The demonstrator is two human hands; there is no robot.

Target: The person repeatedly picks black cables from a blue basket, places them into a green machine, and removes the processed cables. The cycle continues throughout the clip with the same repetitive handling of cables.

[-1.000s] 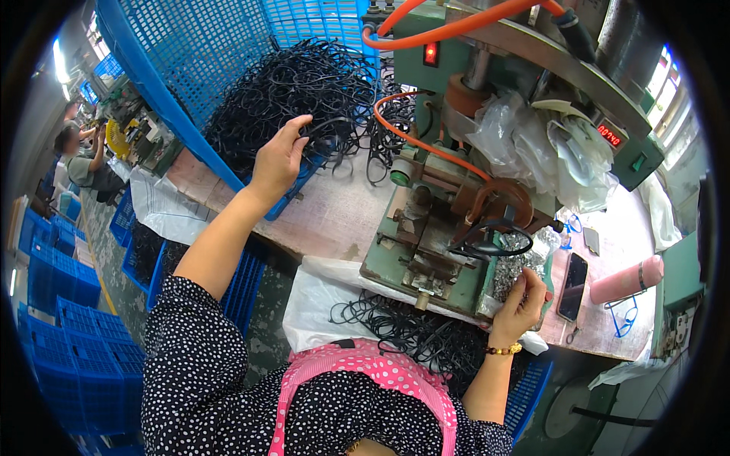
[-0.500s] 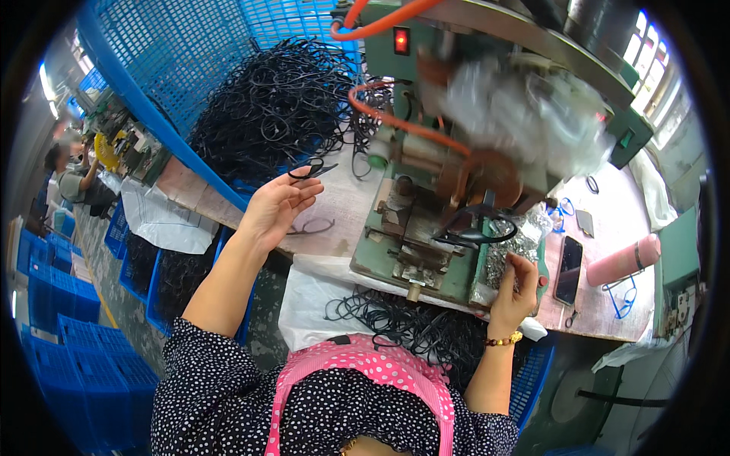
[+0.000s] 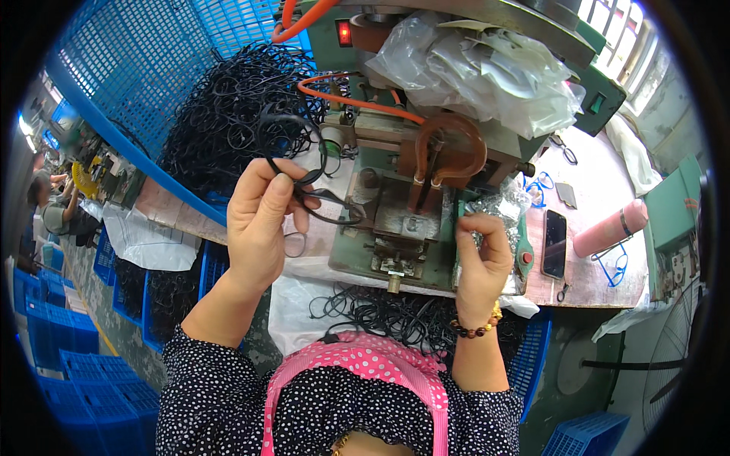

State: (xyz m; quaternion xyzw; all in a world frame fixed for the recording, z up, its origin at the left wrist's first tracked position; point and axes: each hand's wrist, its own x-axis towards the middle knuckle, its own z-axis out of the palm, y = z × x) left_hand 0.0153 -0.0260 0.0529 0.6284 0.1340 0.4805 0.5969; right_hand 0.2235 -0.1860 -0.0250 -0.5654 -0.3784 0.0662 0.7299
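My left hand (image 3: pixel 266 216) pinches a black eyeglass frame (image 3: pixel 323 156) between thumb and fingers, left of the green bench machine (image 3: pixel 342 254). The frame's two rims stick out toward the machine's metal jig (image 3: pixel 407 224). A copper-coloured coil (image 3: pixel 475 156) loops just above and behind that jig. To the jig's right, my right hand (image 3: pixel 484 258) is closed in a pinch beside a tray of small shiny metal parts (image 3: pixel 502 204); anything between its fingertips is too small to make out. Clear plastic bags (image 3: pixel 487 72) hang over the machine.
A blue basket (image 3: pixel 144 83) heaped with black eyeglass frames (image 3: pixel 220 125) stands at the far left. More frames (image 3: pixel 388 315) lie below the table edge. On the right are a phone (image 3: pixel 554 243), pink bottle (image 3: pixel 610 229) and blue glasses (image 3: pixel 614 264). Another person (image 3: pixel 57 209) sits far left.
My left hand has come nearer with the frame raised and turned. My right hand has lifted from the parts tray toward the jig. The black frame seen by the coil has gone from there.
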